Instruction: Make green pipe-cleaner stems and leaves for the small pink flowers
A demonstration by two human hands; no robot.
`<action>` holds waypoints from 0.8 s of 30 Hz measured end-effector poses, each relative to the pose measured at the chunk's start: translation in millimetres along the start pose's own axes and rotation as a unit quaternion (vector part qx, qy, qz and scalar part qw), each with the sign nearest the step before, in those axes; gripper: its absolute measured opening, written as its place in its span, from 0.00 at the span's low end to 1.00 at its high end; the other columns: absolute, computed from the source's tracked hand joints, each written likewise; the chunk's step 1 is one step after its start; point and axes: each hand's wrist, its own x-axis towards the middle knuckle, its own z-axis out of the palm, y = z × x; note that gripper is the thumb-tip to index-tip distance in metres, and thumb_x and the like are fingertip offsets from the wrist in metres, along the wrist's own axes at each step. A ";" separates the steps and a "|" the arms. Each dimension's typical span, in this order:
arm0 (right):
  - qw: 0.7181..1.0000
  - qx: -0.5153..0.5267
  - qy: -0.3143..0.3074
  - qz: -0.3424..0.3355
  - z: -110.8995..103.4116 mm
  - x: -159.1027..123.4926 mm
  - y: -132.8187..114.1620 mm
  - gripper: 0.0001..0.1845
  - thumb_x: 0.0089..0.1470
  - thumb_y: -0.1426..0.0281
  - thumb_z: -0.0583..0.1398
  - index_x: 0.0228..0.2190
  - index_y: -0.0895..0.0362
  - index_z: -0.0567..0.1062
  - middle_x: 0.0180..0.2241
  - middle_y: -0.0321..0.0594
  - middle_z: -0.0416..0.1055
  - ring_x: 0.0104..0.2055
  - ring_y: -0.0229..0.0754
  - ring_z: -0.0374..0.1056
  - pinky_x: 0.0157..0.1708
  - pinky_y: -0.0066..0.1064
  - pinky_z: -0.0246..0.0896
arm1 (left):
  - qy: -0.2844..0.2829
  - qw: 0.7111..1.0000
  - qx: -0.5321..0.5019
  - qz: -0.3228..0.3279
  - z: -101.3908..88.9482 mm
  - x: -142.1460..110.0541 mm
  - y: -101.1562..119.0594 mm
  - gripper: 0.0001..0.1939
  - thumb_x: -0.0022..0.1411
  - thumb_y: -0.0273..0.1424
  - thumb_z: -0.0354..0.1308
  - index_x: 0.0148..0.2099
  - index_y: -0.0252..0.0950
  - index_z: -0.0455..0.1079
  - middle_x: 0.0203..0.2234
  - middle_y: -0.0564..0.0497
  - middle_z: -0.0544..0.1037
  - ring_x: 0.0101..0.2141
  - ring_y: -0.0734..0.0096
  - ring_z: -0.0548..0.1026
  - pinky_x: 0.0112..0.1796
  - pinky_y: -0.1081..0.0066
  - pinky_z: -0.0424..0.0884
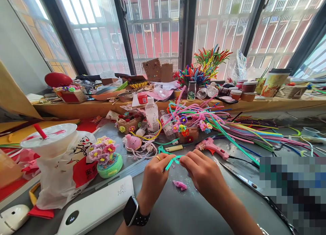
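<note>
Your left hand (158, 167) and right hand (197, 165) pinch the green stem (175, 159) between them, above the counter (175, 211), with the pink glue gun (212, 148) just beyond your right hand.

A craft workspace by barred windows: bundled pipe cleaners (229, 121) spread beyond the right fingers (185, 160), with a pink glue gun (212, 148) just beyond them. Pipe-cleaner flowers (103, 150) stand left of the fingers.
</note>
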 end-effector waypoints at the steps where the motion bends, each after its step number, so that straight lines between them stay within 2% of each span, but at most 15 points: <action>1: 1.000 -0.007 0.010 -0.002 -1.5 -0.1 1.0 0.11 0.52 0.77 0.50 0.27 0.58 0.71 0.23 0.40 0.66 0.26 0.39 0.58 0.26 0.29 0.54 | -0.016 1.000 -0.007 0.005 -0.5 0.5 0.7 0.16 0.53 0.22 0.49 0.42 0.41 0.70 0.31 0.49 0.74 0.33 0.69 0.71 0.34 0.72 0.66; 5: 0.999 0.026 0.045 -0.002 -6.1 0.9 4.9 0.11 0.54 0.76 0.49 0.28 0.58 0.71 0.24 0.41 0.68 0.28 0.39 0.59 0.29 0.29 0.56 | -0.068 0.996 -0.057 0.024 -1.2 2.9 1.4 0.16 0.53 0.21 0.48 0.40 0.42 0.71 0.29 0.49 0.74 0.31 0.70 0.71 0.33 0.73 0.66; 11: 0.993 0.080 0.076 0.050 -4.0 2.6 11.9 0.09 0.53 0.74 0.51 0.26 0.59 0.71 0.23 0.40 0.68 0.28 0.39 0.60 0.29 0.28 0.56 | -0.088 0.984 -0.148 0.040 -4.3 6.4 4.4 0.12 0.54 0.25 0.50 0.34 0.41 0.74 0.25 0.49 0.75 0.27 0.71 0.72 0.30 0.74 0.67; 18: 0.968 0.188 0.062 0.156 0.5 5.6 19.1 0.08 0.50 0.71 0.54 0.23 0.57 0.70 0.22 0.37 0.67 0.28 0.38 0.61 0.29 0.28 0.56 | -0.114 0.957 -0.265 -0.033 -13.6 9.0 14.1 0.08 0.52 0.28 0.53 0.29 0.38 0.75 0.24 0.48 0.74 0.27 0.69 0.71 0.31 0.72 0.66; 24: 0.944 0.258 0.030 0.202 12.7 6.1 16.4 0.10 0.50 0.66 0.54 0.22 0.57 0.70 0.21 0.36 0.67 0.25 0.37 0.61 0.24 0.26 0.55 | -0.065 0.926 -0.355 -0.107 -11.8 6.0 14.8 0.06 0.50 0.29 0.56 0.26 0.35 0.72 0.22 0.49 0.73 0.27 0.69 0.70 0.30 0.71 0.67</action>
